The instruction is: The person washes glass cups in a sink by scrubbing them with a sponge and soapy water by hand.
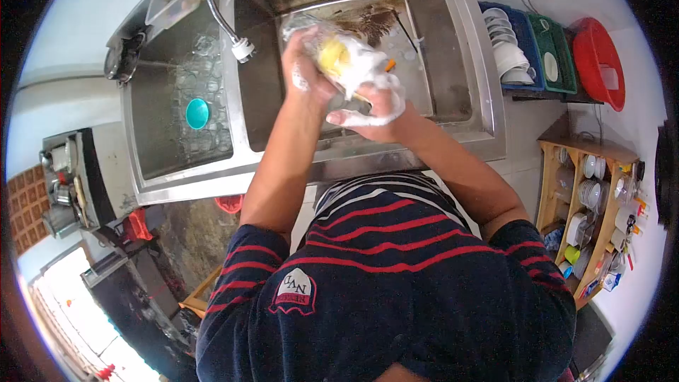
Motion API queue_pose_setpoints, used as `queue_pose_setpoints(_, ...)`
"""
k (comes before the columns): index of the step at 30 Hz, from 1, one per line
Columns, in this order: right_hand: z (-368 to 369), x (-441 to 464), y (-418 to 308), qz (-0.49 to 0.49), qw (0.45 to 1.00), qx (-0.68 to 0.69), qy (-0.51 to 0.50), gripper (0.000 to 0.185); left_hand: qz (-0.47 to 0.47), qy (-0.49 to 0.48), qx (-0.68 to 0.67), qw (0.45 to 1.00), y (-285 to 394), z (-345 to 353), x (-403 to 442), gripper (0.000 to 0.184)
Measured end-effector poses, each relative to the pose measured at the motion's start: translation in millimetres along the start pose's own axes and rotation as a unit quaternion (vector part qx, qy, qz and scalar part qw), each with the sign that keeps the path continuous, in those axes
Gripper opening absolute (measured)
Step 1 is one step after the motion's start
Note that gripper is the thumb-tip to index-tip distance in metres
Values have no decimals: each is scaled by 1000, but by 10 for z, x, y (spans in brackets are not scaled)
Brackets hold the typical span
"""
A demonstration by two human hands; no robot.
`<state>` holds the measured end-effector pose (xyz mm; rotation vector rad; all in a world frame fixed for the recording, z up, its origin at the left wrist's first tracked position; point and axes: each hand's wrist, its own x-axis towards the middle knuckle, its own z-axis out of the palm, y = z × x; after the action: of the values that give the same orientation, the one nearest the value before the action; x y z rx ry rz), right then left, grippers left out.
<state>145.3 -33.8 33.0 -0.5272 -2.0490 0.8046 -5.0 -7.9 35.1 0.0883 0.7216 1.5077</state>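
Both hands are together above the right-hand basin (453,92) of a steel sink, around a bundle thick with white foam. My left hand (308,71) is closed on the bundle's left side, beside a yellow sponge-like piece (334,56). Something clear and shiny shows by its fingertips, too blurred to name. My right hand (378,110), coated in suds, is curled at the lower right of the bundle; what it grips is hidden by foam. A small orange piece (390,66) sticks out of the foam.
The left basin (159,117) holds several clear glasses (205,85) and a turquoise bowl (197,113). A flexible faucet (242,48) hangs over the divider. Dish racks (559,46), a red basin (594,64) and a wooden shelf (548,191) stand at the right.
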Motion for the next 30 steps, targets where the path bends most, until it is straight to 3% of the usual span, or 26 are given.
queue_pose_setpoints(4,-27,121,20,18,997,12,-70,67,2,8,0,1000,-92,-36,0,27)
queue_pose_setpoints(6,-53,109,16,45,996,54,-57,67,2,4,-6,1000,-153,-104,25,28)
queue_pose_setpoints(8,-28,101,-4,93,984,149,-34,66,26,-169,-111,979,-202,-158,-6,39)
queue_pose_setpoints(9,-11,107,-8,116,973,196,-22,66,29,-168,-110,979,-174,-178,18,39)
queue_pose_setpoints(11,11,90,-3,165,944,287,-2,66,8,-49,7,999,-75,-113,29,39)
queue_pose_setpoints(12,51,18,160,76,993,83,-26,73,-33,-37,27,998,8,-83,42,38)
queue_pose_setpoints(15,72,56,117,31,999,-8,-31,76,-62,16,55,996,22,74,2,40)
queue_pose_setpoints(16,182,-27,226,115,982,152,-3,75,-60,12,56,997,-8,70,21,40)
queue_pose_setpoints(17,141,35,168,112,982,150,-2,75,-23,-73,9,997,-74,9,44,40)
queue_pose_setpoints(18,100,66,82,202,893,400,33,75,11,-154,-37,987,-150,-92,48,41)
queue_pose_setpoints(19,87,74,17,277,732,619,64,74,46,-231,-83,968,-192,-149,9,41)
queue_pose_setpoints(21,33,-19,147,308,745,591,32,70,17,-178,-63,982,-178,-237,15,38)
queue_pose_setpoints(22,4,9,165,191,924,331,3,69,3,-110,5,994,-113,-108,-42,36)
queue_pose_setpoints(23,-23,36,200,51,998,33,-23,67,-11,-42,75,996,-52,-6,-58,34)
queue_pose_setpoints(24,16,-67,298,-45,988,-138,-46,68,-46,-15,30,998,-18,9,13,28)
queue_pose_setpoints(25,52,-98,251,-39,989,-134,-49,68,-49,-8,28,998,-61,-70,49,28)
queue_pose_setpoints(27,84,10,176,120,987,91,-53,63,51,-14,60,997,-122,-153,172,28)
queue_pose_setpoints(28,80,58,157,116,988,87,-50,63,17,-100,-29,994,-137,-124,95,32)
queue_pose_setpoints(29,96,48,103,175,950,258,-13,60,58,-200,-112,972,-202,-186,168,35)
queue_pose_setpoints(30,115,34,47,228,877,422,25,58,33,-175,-132,975,-213,-236,142,33)
